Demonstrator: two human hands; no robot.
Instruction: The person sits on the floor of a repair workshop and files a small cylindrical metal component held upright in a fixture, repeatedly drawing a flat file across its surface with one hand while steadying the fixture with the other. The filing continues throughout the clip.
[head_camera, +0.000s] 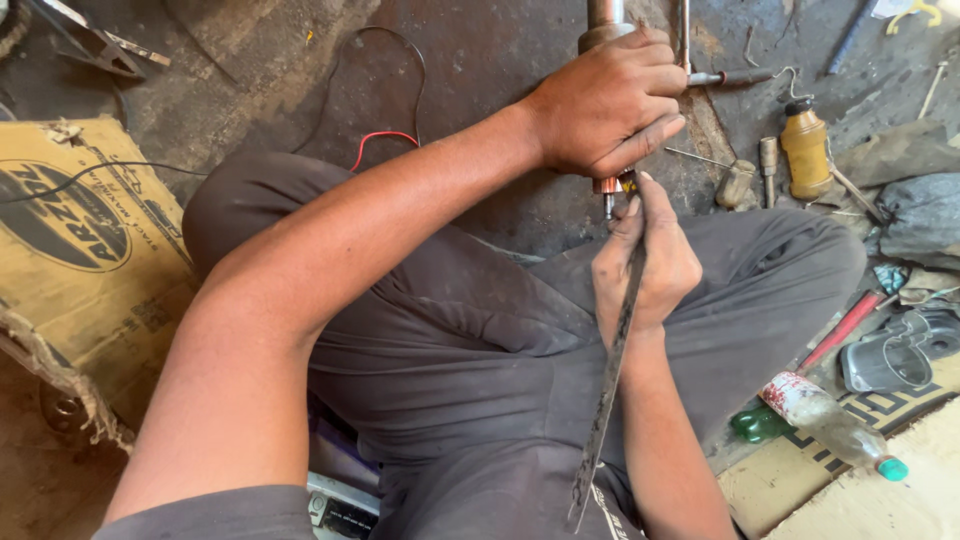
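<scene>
My left hand is wrapped around a cylindrical metal motor part with a shaft and a copper-coloured end sticking out below the fist. My right hand grips a long, thin, worn metal blade. The blade's tip touches the copper-coloured end just under my left hand. The blade's lower length runs down over my wrist and lap. I sit cross-legged in dark grey trousers.
A cardboard box lies at the left, with red and black wires on the dirty floor. At the right are a small yellow bottle, a red-handled tool, a clear plastic bottle, a green bottle and scattered metal parts.
</scene>
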